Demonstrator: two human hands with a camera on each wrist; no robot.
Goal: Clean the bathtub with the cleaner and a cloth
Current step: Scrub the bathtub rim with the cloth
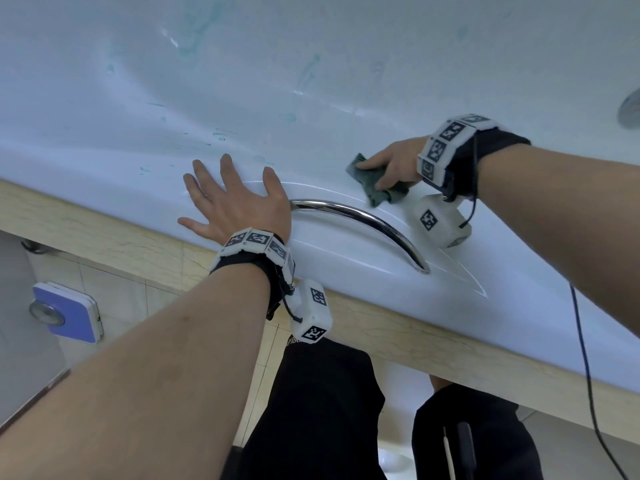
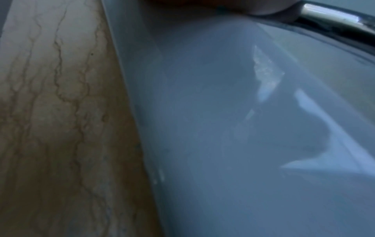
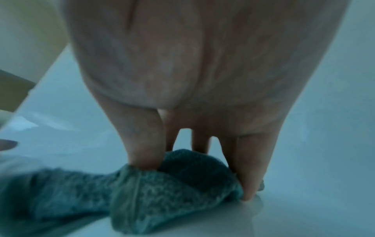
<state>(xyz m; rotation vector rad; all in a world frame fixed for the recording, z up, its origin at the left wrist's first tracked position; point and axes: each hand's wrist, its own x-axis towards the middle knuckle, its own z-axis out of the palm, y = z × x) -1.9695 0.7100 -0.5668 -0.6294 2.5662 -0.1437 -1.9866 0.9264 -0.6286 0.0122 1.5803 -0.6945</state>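
Note:
The white bathtub [image 1: 311, 71] fills the top of the head view, with teal cleaner streaks [image 1: 195, 26] on its inner wall. My left hand [image 1: 225, 199] lies flat and open on the tub's rim [image 2: 223, 128], beside the left end of a chrome grab handle [image 1: 363, 216]. My right hand [image 1: 388, 168] grips a bunched teal cloth [image 1: 370, 185] and presses it against the tub surface just past the handle. In the right wrist view the cloth [image 3: 142, 192] is gathered between the thumb and the fingers [image 3: 249, 176]. No cleaner bottle is in view.
A beige marble ledge [image 1: 104, 233] runs under the tub rim, also in the left wrist view [image 2: 50, 112]. A purple bathroom scale [image 1: 65, 311] stands on the floor at left. A chrome fitting [image 1: 630, 109] sits at the right edge. A black cable [image 1: 585, 358] hangs from my right wrist.

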